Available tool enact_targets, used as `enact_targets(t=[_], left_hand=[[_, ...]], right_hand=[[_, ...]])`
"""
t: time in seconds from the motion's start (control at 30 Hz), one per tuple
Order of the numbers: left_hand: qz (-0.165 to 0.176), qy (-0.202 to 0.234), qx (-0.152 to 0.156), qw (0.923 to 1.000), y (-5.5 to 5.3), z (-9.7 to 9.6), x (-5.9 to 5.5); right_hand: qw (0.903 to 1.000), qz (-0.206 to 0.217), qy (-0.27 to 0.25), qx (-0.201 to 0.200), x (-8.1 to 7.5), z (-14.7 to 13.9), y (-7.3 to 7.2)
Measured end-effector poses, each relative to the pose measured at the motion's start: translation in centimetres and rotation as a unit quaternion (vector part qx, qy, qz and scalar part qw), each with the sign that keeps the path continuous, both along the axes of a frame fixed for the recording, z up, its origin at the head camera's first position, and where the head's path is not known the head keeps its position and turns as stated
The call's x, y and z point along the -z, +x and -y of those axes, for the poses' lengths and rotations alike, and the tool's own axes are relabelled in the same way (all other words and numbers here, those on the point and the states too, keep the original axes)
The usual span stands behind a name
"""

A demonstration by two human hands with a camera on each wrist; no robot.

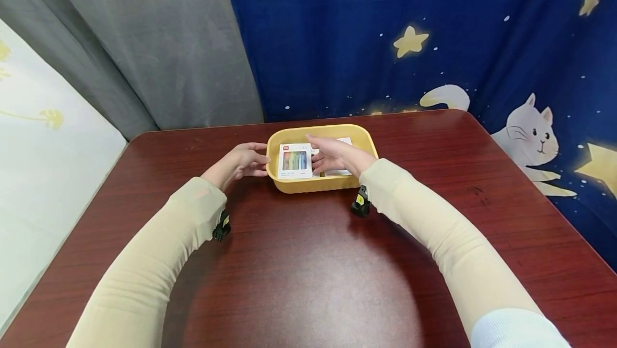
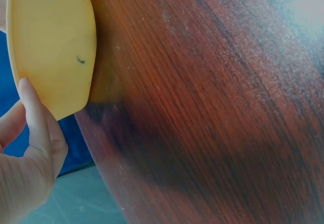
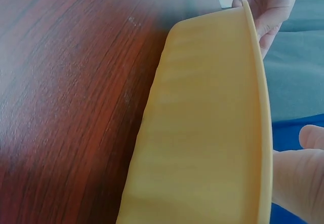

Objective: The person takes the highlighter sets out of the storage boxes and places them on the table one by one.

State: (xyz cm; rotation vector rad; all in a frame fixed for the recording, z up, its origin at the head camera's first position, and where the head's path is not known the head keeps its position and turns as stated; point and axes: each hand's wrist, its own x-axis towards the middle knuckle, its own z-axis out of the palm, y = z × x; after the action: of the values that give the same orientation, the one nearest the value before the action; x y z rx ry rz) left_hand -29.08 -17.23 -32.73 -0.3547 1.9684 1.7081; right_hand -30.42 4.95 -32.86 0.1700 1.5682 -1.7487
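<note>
A yellow plastic basket (image 1: 318, 186) stands on the table near its far edge. At the basket's left end is my left hand (image 1: 245, 160), fingertips touching the outside of the wall by the rim; the left wrist view shows its fingers (image 2: 34, 117) fairly straight there. My right hand (image 1: 332, 154) reaches over the near wall into the basket, thumb and fingers apart. Its fingertips are right at the edge of a flat white box (image 1: 295, 160) with a rainbow-striped front. Another white item (image 1: 345, 141) lies partly hidden beneath this hand. In the right wrist view, the basket wall hides most of the right hand.
The dark red wooden table (image 1: 308, 262) extends in front of the basket. A grey curtain (image 1: 183, 43) and a blue curtain (image 1: 337, 43) with stars and a cat hang behind it. Black wrist cameras (image 1: 360, 203) sit under both cuffs.
</note>
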Motion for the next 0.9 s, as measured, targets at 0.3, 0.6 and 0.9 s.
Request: enact_targets(t=[0.3,0.6,0.9], left_hand=[[0.002,0.0,-0.004,1.0,-0.1,0.0,0.0],[0.008,0.0,-0.005,1.0,-0.1,0.1,-0.1],[0.011,-0.005,-0.005,0.9999,-0.1,0.0,-0.1]], right_hand=[[0.9999,0.012,0.003,0.009,-0.2,0.1,-0.1],[0.9986,0.027,-0.016,0.043,0.1,0.3,-0.3],[0.9993,0.028,-0.017,0.017,0.9,0.8,-0.5]])
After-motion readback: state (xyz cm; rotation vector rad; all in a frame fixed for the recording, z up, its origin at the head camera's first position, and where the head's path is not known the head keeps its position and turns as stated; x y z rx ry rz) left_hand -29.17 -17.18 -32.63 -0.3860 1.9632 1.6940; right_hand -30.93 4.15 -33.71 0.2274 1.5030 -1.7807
